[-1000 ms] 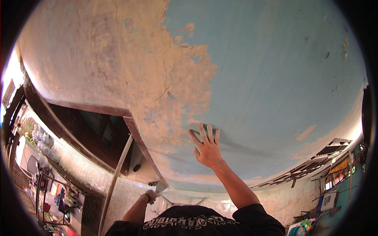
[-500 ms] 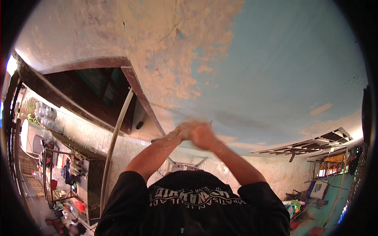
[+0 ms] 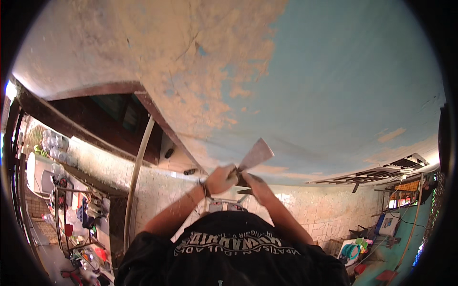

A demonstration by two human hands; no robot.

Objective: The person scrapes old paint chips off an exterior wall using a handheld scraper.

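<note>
A scraper [image 3: 257,153] with a broad, flaring metal blade points up and to the right, in front of the wall. My left hand [image 3: 220,179] is closed round it close to the base of the blade, and a dark band circles that wrist. My right hand [image 3: 259,189] is beside it, its fingers bent at the dark handle, which the hands mostly cover. Behind the blade is the wall [image 3: 329,95], pale blue on the right and bare tan, patchy and cracked on the left. The blade seems apart from the wall, though the gap is hard to judge.
A brown-framed opening [image 3: 119,112] is at left, with a pale pole [image 3: 138,176] slanting before it. Water jugs [image 3: 56,143] and cluttered shelves [image 3: 78,205] stand farther left. At right are a wooden slatted frame [image 3: 377,170] and a teal basket [image 3: 350,251].
My hands have come down from the wall, sharper now than their earlier blur. The scraper blade, hardly visible before, now stands out above them. The view has shifted slightly.
</note>
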